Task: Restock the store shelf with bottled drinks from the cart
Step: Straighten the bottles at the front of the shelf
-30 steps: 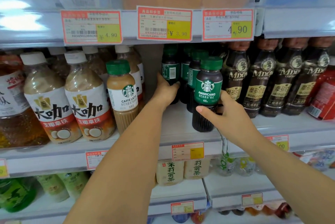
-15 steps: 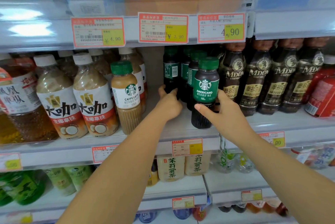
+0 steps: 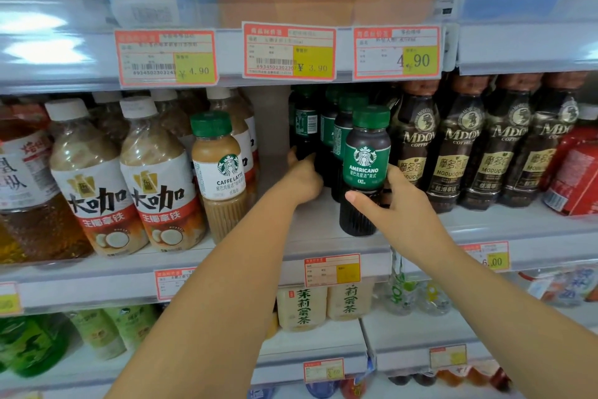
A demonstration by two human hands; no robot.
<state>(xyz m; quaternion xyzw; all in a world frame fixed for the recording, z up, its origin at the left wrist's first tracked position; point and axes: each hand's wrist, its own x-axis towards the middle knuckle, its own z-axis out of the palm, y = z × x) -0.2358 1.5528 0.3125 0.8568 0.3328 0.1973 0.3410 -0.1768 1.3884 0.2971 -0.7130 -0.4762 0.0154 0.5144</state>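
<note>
Right grip [image 3: 396, 204] curled round lower body of Americano bottle [image 3: 367, 156], which stands upright at front of middle shelf [image 3: 323, 237]. Left grip [image 3: 304, 177] reaches deeper, against base of rear dark bottle [image 3: 305, 127]; cannot tell whether it closes round it. Latte bottle [image 3: 223, 172] stands left, apart

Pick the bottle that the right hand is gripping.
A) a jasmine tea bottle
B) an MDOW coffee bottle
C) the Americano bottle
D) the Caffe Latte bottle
C: the right hand curls its thumb and fingers round the dark lower body of the green-capped Americano bottle, which stands at the front of the shelf.
</note>
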